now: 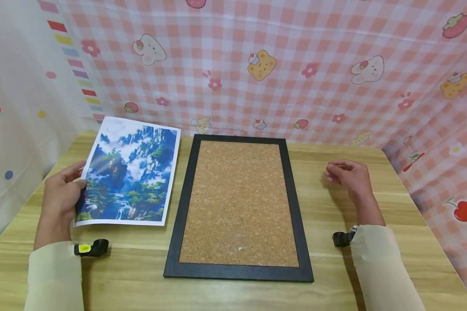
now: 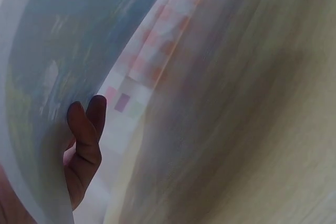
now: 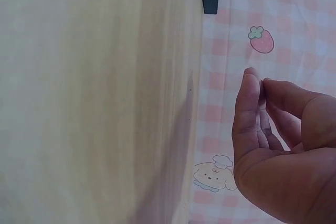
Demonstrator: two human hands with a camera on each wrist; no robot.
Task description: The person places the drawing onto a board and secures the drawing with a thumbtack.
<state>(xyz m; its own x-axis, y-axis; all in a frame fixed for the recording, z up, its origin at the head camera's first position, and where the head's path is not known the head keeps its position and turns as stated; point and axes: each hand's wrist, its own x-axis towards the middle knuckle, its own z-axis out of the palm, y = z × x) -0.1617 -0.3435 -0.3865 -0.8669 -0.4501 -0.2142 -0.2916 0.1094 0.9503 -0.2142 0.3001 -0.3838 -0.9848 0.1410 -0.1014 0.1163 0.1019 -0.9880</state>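
Observation:
On the left, my left hand (image 1: 62,192) pinches the left edge of a paper print (image 1: 130,172), a blue and green mountain landscape with a white border. The print is held above the table, beside the cork board. In the left wrist view, the fingers (image 2: 86,135) curl around the sheet's edge, and the sheet bends. A cork board (image 1: 239,203) with a black frame lies flat in the middle, bare apart from a small white speck low down. To its right, my right hand (image 1: 350,175) hovers with loosely curled fingers. Its thumb and fingertips (image 3: 251,85) come close together with nothing visible between them.
The wood-grain table (image 1: 334,268) carries the board. A pink checked cloth (image 1: 233,99) with cartoon animals hangs behind it and along the right side, and a white dotted cloth (image 1: 19,112) hangs on the left. Each wrist wears a small black camera (image 1: 99,247).

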